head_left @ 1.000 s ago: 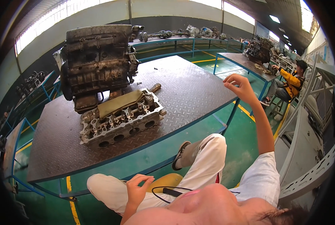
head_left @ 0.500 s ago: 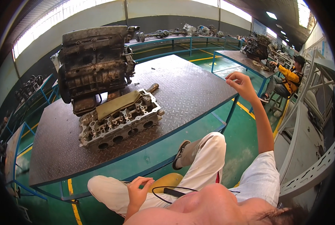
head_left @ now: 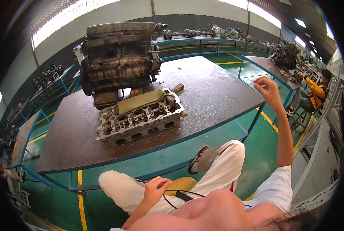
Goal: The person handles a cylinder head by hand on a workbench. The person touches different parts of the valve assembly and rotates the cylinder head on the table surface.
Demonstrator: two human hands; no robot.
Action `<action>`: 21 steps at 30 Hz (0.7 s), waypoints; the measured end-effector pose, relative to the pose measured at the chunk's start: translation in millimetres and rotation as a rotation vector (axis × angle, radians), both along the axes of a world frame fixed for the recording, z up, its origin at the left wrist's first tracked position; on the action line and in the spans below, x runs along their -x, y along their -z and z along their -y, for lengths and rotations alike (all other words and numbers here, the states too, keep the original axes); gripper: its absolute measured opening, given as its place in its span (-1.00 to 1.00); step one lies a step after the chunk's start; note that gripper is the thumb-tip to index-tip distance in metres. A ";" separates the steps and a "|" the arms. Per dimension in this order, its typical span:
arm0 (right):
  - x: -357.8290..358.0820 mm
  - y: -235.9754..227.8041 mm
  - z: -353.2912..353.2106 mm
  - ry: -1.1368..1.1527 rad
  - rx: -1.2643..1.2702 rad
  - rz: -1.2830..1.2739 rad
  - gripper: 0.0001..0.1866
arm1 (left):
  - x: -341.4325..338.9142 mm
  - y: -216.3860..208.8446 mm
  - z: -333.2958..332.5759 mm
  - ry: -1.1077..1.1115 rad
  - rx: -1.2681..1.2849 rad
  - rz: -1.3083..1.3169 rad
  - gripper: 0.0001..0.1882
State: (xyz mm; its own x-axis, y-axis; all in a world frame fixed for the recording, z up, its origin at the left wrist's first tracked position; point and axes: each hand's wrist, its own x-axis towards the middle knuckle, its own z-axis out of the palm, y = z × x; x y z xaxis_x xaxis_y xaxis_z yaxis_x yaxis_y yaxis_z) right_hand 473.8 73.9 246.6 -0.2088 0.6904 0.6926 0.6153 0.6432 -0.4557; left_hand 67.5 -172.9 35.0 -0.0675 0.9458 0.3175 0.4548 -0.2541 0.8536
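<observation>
My right hand [head_left: 268,92] is raised in the air off the right end of a metal workbench [head_left: 214,88]. Its fingers are loosely bent and a little apart, and I see nothing in them. Low over my lap, my left hand [head_left: 155,191] has half-bent, open fingers and nothing visible in it. On the bench's near side lies an engine cylinder head [head_left: 141,129], its row of oval ports toward me. A folded olive cloth [head_left: 141,102] rests across its top. Behind it stands a dark, oily engine block [head_left: 118,57]. Neither hand touches these parts.
A small bolt [head_left: 161,82] and a brown stub-like piece [head_left: 177,88] lie near the cylinder head. At the right, a person in a yellow jacket [head_left: 316,92] sits by another bench [head_left: 262,65] loaded with engine parts. A black cable [head_left: 165,196] loops over my lap.
The whole scene has shifted rightward in view as my head turned left. Both hands stay empty and keep much the same pose. The cylinder head and block remain in place on the bench.
</observation>
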 end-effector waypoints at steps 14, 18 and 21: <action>0.3 1.7 5.8 -0.011 -0.050 -0.064 -0.87 | -11.7 22.8 17.5 0.031 0.016 0.023 -0.92; -20.2 1.3 11.8 0.001 -0.044 -0.112 -0.86 | -18.9 15.7 15.6 0.082 0.030 0.040 -0.91; -42.4 7.6 16.3 0.049 -0.074 -0.095 -0.87 | -29.0 13.5 10.8 0.144 0.053 0.103 -0.91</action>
